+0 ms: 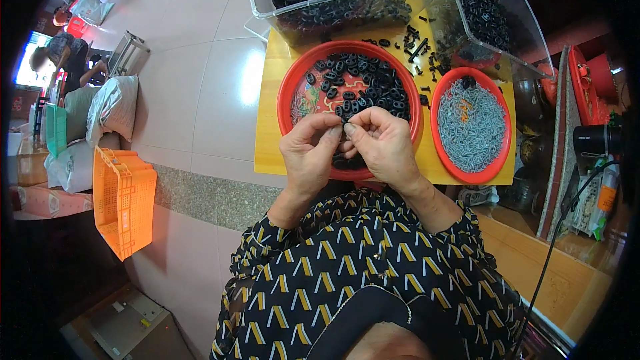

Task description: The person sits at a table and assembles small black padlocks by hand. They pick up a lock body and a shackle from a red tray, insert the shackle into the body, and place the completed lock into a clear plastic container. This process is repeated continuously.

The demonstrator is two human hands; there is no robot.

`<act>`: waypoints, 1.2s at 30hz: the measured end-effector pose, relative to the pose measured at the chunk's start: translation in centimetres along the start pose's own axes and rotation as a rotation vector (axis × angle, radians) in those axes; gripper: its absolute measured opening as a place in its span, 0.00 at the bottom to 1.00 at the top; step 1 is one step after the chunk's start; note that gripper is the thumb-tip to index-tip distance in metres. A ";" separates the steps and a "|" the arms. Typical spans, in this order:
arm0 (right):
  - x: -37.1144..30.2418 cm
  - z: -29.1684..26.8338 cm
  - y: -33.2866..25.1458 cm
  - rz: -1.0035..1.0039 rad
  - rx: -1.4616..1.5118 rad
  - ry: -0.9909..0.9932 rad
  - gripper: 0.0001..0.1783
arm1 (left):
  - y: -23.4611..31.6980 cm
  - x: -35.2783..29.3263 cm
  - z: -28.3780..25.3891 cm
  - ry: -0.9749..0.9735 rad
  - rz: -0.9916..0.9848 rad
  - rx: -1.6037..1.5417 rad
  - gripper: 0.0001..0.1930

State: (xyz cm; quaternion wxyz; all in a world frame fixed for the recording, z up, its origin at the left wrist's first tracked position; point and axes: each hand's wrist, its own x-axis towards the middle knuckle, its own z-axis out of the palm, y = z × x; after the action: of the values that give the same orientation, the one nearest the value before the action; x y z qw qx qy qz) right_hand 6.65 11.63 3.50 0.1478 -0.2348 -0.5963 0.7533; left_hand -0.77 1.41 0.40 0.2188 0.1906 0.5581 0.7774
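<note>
Over the near half of a round red tray (287, 87), my left hand (310, 153) and my right hand (387, 150) meet fingertip to fingertip. Both are closed in a pinch on a small black piece (344, 122), mostly hidden by the fingers. Many black oval pieces with two holes (383, 80) lie in the tray, heaped toward its right side. To the right stands an oval red tray (473, 177) full of small grey metal screw-like parts (470, 127), with a few orange bits among them.
Two clear plastic bins (347, 3) (493, 27) of black pieces stand at the table's far side. Loose black parts (420, 47) lie on the yellow table (270, 140). An orange crate (123, 200) and white sacks (113, 110) are on the left. A person (67, 57) is farther back.
</note>
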 end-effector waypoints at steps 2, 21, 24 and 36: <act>0.1 -0.2 0.3 -0.013 0.000 0.002 0.03 | 0.3 -0.1 0.3 -0.027 0.017 0.042 0.04; 1.3 -3.2 0.6 -0.039 0.051 0.037 0.04 | 0.4 8.9 -0.6 -0.207 0.172 1.582 0.08; 1.1 -3.5 0.9 -0.016 0.066 0.019 0.03 | -0.6 9.6 -0.6 -0.212 0.146 1.616 0.10; 0.6 -4.0 0.7 0.050 0.200 -0.042 0.04 | 1.5 6.6 -0.6 -0.173 -0.319 0.363 0.09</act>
State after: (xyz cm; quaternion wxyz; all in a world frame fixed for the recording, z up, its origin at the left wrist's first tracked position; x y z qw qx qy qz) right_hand 8.27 15.06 1.95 0.1392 -0.2177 -0.5150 0.8173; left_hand -6.79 4.20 2.01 0.3480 0.2019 0.6906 0.6011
